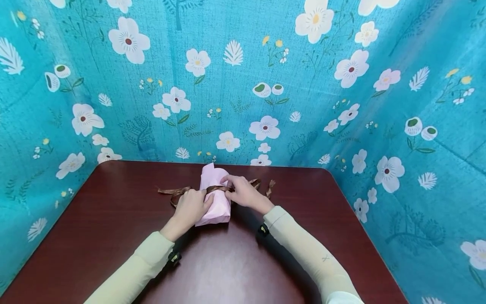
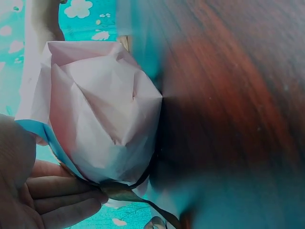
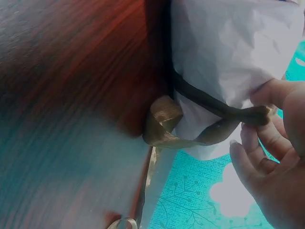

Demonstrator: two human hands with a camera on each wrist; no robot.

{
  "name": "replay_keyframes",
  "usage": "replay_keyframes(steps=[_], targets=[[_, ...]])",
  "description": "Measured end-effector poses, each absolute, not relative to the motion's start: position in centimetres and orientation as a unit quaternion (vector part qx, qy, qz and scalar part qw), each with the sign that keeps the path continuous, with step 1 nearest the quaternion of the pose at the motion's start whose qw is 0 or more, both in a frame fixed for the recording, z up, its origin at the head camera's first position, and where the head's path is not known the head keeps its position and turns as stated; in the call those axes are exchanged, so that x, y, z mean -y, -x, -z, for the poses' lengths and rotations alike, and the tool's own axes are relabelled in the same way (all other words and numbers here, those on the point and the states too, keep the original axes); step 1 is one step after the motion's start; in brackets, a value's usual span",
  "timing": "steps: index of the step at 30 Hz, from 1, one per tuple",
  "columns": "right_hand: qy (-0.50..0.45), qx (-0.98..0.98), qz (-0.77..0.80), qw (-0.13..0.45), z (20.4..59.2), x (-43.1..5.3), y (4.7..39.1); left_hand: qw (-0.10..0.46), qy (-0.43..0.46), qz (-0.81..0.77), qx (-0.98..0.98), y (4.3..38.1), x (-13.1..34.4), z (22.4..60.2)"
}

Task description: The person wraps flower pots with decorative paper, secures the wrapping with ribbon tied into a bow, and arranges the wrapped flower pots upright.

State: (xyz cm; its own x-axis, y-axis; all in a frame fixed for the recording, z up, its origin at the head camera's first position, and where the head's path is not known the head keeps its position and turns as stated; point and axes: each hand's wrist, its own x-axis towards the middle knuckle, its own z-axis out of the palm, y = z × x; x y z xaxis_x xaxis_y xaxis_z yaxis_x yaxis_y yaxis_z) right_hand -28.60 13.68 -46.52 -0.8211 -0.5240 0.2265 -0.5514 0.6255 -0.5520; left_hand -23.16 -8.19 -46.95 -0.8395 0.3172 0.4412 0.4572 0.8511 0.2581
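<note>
A package wrapped in pale pink paper (image 1: 219,211) lies lengthwise near the table's back edge. Around its middle runs a shiny brown ribbon (image 1: 215,188), its loose ends trailing to both sides. My left hand (image 1: 190,207) rests against the package's left side, thumb on the paper; in the left wrist view its fingers (image 2: 66,194) lie nearly straight along the side, tips at the ribbon. With the right hand (image 1: 244,192) I pinch the ribbon on the package's right side. In the right wrist view, thumb and fingers of that hand (image 3: 274,138) grip a bunched part where strands meet.
The dark reddish-brown table (image 1: 228,266) extends toward me and to both sides. Behind and beside it hangs a turquoise floral cloth (image 1: 235,105). A loose ribbon end (image 1: 270,188) lies right of the package, another ribbon tail (image 1: 168,191) to its left.
</note>
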Motion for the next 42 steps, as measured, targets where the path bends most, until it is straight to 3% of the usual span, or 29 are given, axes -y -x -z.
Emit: replay_keyframes(steps=[9,19,22,28,31,42], targets=[[-0.271,0.889,-0.368,0.037,45.7,-14.5,29.6,0.183,0.202,0.184,0.944,23.4,8.0,47.3],[-0.305,0.863,-0.391,-0.095,44.4,-15.4,29.6,0.178,0.202,0.186,0.945,23.3,7.8,47.2],[-0.322,0.873,-0.359,-0.077,43.9,-15.3,28.9,0.18,0.203,0.188,0.944,23.3,7.8,47.2],[-0.329,0.91,-0.252,0.031,42.9,-15.0,27.4,0.18,0.193,0.191,0.945,23.2,7.5,47.2],[-0.313,0.912,-0.26,0.05,42.6,-15.2,27.1,0.176,0.195,0.192,0.946,23.2,7.4,47.4],[-0.269,0.83,-0.487,-0.045,43.0,-14.8,27.5,0.167,0.18,0.205,0.947,23.1,7.5,47.0]])
